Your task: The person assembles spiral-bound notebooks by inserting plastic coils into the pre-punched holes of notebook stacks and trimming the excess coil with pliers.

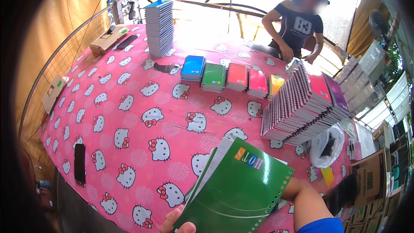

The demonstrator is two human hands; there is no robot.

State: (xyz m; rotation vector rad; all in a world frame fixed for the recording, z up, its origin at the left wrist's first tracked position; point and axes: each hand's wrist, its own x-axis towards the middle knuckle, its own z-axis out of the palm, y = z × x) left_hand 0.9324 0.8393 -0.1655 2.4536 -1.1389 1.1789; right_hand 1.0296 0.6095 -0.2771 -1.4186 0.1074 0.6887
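Observation:
A green-covered notebook [241, 185] with punched holes down its right edge is tilted close in front of me, above the near edge of the table. No wire shows in those holes. White sheets and another green cover fan out at its upper left. My left hand [174, 222] grips its lower left corner, thumb on the front cover. From the right my forearm reaches behind the notebook; only the wrist end of my right hand [291, 190] shows, and its fingers are hidden by the cover.
The pink patterned tablecloth [129, 116] carries small notebook piles, including a blue pile [192, 67] and a green pile [213, 77]. Tall spiral notebook stacks [297, 103] stand right, another stack [158, 30] far left. A plastic bag [327, 146] lies right; a person [297, 26] works across the table.

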